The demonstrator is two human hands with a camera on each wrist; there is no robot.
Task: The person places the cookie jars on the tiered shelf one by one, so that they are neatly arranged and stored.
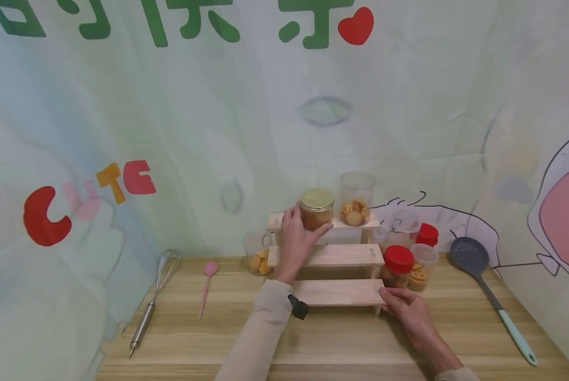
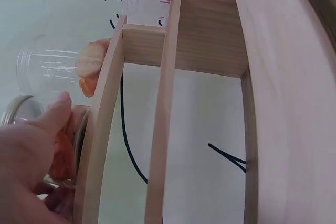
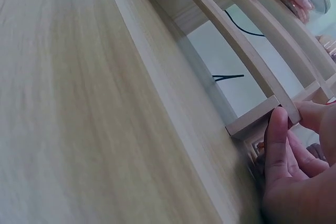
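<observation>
My left hand [image 1: 296, 239] grips a glass jar with a gold lid [image 1: 317, 200] at the left of the top step of a three-step wooden rack [image 1: 334, 292]. In the left wrist view, orange-brown contents show inside the jar [image 2: 64, 153], and its base is at the step's board. Beside it on the same step stands a clear jar of cookies [image 1: 356, 203]. At the rack's front right corner, my right hand [image 1: 412, 317] pinches the end of the lowest board between thumb and fingers, as the right wrist view also shows.
Red-lidded jars [image 1: 398, 260] and a clear tub of crackers [image 1: 422, 267] stand right of the rack. A grey skimmer [image 1: 470, 256] lies farther right. On the left are another cookie jar [image 1: 256, 256], a pink spoon [image 1: 210, 270] and a whisk [image 1: 153, 301]. A printed curtain [image 1: 208, 106] hangs behind.
</observation>
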